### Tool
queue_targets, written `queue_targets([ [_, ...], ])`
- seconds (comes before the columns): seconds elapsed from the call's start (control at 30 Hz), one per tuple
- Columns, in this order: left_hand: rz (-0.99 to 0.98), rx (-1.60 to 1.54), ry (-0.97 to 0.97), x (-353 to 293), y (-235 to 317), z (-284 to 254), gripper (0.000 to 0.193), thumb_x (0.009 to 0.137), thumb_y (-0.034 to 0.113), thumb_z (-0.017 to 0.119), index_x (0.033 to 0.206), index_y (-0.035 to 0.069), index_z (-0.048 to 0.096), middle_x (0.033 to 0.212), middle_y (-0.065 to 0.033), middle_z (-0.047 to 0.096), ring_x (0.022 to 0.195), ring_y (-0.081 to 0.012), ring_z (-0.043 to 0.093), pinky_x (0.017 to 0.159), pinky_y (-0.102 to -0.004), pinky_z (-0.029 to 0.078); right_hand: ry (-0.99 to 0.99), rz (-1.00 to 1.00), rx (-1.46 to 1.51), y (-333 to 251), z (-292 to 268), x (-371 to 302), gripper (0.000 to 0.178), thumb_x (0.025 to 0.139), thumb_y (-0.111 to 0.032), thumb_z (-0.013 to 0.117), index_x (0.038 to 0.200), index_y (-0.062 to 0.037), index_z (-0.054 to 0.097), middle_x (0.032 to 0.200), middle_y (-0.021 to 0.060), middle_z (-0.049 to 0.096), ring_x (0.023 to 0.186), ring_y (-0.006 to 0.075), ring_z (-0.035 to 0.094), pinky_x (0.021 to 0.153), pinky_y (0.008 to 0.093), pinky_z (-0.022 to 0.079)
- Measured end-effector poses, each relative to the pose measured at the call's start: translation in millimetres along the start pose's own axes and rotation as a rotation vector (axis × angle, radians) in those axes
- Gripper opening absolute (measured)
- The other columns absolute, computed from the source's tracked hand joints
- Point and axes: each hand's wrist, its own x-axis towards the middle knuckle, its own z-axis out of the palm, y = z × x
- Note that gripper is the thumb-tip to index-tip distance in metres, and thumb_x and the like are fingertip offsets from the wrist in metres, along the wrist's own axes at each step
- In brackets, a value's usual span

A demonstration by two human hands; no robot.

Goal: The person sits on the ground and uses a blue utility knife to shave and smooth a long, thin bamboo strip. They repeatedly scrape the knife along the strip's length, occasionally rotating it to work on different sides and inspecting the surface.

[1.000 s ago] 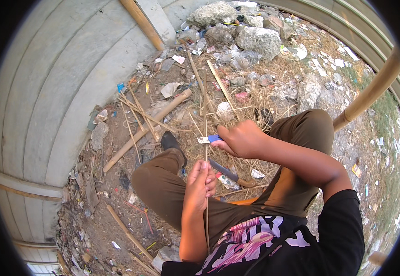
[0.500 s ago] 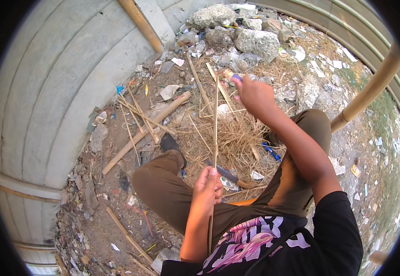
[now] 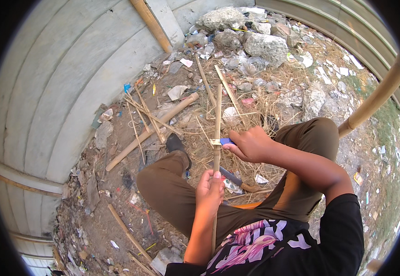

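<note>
My left hand (image 3: 210, 187) is closed around a long, narrow bamboo strip (image 3: 218, 112), which stands nearly upright in front of me. Its lower end runs back along my left forearm towards my shirt. My right hand (image 3: 250, 145) grips a blue-handled tool (image 3: 227, 141) whose short, pale head lies across the strip, above my left hand. Exactly what kind of blade it has is too small to make out. Below my right hand, a large knife (image 3: 231, 176) with a dark blade and wooden handle lies on the ground between my legs.
Dry shavings (image 3: 273, 108) and litter cover the ground ahead. A thick bamboo pole (image 3: 172, 110) and several thin strips lie at left, near a grey panel wall (image 3: 71, 92). Large stones (image 3: 266, 48) sit at the back. Another bamboo pole (image 3: 377, 94) slants at right.
My right hand has come down and towards me with the blue-handled tool, from beyond the strip's upper end to just above my left hand. The strip's wider face now shows.
</note>
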Motion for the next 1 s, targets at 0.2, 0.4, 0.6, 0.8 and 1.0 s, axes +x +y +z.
queue_targets([
  [0.2,0.071,0.153,-0.011,-12.9,-15.9,8.0,0.019,0.106,0.029,0.053,0.105,0.011,0.048,0.069,0.0053,0.043,0.052,-0.0004,0.035,0.043,-0.0185,0.029,0.212,0.309,-0.188,53.9,1.3,26.7,0.054,0.103,-0.053,0.042,0.086,-0.0051,0.060,0.062,0.0150,0.062,0.057,0.0345,0.066,0.049,0.0451,0.049],
  [0.4,0.190,0.337,-0.175,-27.5,1.6,19.4,0.023,0.109,0.023,0.044,0.122,0.004,0.050,0.076,0.0043,0.045,0.058,-0.0020,0.038,0.052,-0.0179,0.033,0.538,0.645,0.391,134.6,-19.6,37.5,0.063,0.105,-0.059,0.034,0.080,-0.0052,0.057,0.052,0.0081,0.049,0.039,0.0241,0.046,0.041,0.0378,0.042],
  [0.6,0.154,0.172,-0.317,18.5,58.6,12.3,0.038,0.109,0.023,0.043,0.141,0.004,0.046,0.088,0.0008,0.052,0.073,-0.0055,0.048,0.065,-0.0217,0.043,-0.013,0.515,1.570,30.1,-47.1,26.9,0.047,0.099,-0.055,0.056,0.095,-0.0083,0.057,0.052,-0.0054,0.042,0.037,0.0047,0.033,0.036,0.0231,0.027],
  [0.8,0.184,0.259,-0.272,47.0,82.8,31.3,0.038,0.108,0.024,0.045,0.138,0.000,0.048,0.084,0.0006,0.050,0.071,-0.0072,0.048,0.062,-0.0227,0.044,0.171,0.492,1.555,17.1,-48.8,44.7,0.043,0.098,-0.051,0.060,0.091,-0.0086,0.056,0.054,-0.0032,0.048,0.037,0.0053,0.035,0.037,0.0229,0.028],
  [1.0,0.143,-0.051,-0.205,61.2,74.3,27.4,0.033,0.108,0.029,0.047,0.122,0.000,0.054,0.077,0.0033,0.041,0.059,-0.0028,0.038,0.046,-0.0180,0.032,0.501,0.305,1.151,29.2,-22.3,56.5,0.056,0.106,-0.053,0.035,0.090,-0.0035,0.056,0.054,0.0023,0.043,0.040,0.0167,0.040,0.043,0.0341,0.039],
])
